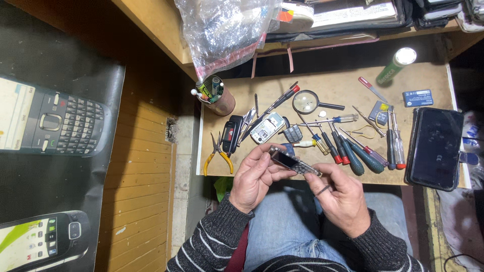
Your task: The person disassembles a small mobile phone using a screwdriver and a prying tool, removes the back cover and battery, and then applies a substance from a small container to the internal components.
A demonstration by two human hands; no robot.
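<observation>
A small mobile phone point(294, 163) with a dark screen and keypad is gripped between both hands over the front edge of the wooden workbench point(343, 83). My left hand point(254, 176) grips its upper end with thumb and fingers. My right hand point(342, 194) holds the keypad end, with a thin dark strip across the fingers. An opened phone body point(267, 128), a loose keypad part point(293, 133) and a black phone shell point(231, 133) lie just beyond the hands.
Several screwdrivers point(353, 153), a magnifying glass point(306, 102), yellow-handled pliers point(218, 153), tweezers, a battery point(418, 97), a green torch point(396, 65) and a cup of tools point(218, 95) crowd the bench. A large dark tablet case point(434, 147) lies right. A plastic bag point(224, 30) hangs from the shelf.
</observation>
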